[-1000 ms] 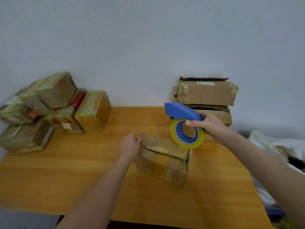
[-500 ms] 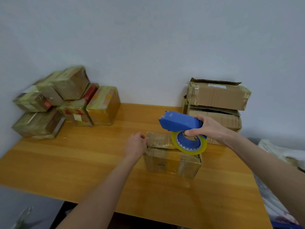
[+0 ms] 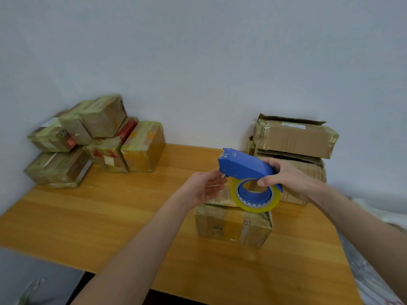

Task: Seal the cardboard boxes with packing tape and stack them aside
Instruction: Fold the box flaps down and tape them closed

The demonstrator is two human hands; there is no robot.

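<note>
A brown box (image 3: 233, 225) sits on the wooden table (image 3: 110, 216). Just above it, the right hand (image 3: 286, 179) grips a blue tape holder (image 3: 242, 166) with its yellow tape roll (image 3: 256, 205). The left hand (image 3: 203, 189) is loose, with its fingers at the holder's front tip. Taped boxes (image 3: 97, 142) are piled far left. Two open boxes (image 3: 293, 137) are stacked far right.
</note>
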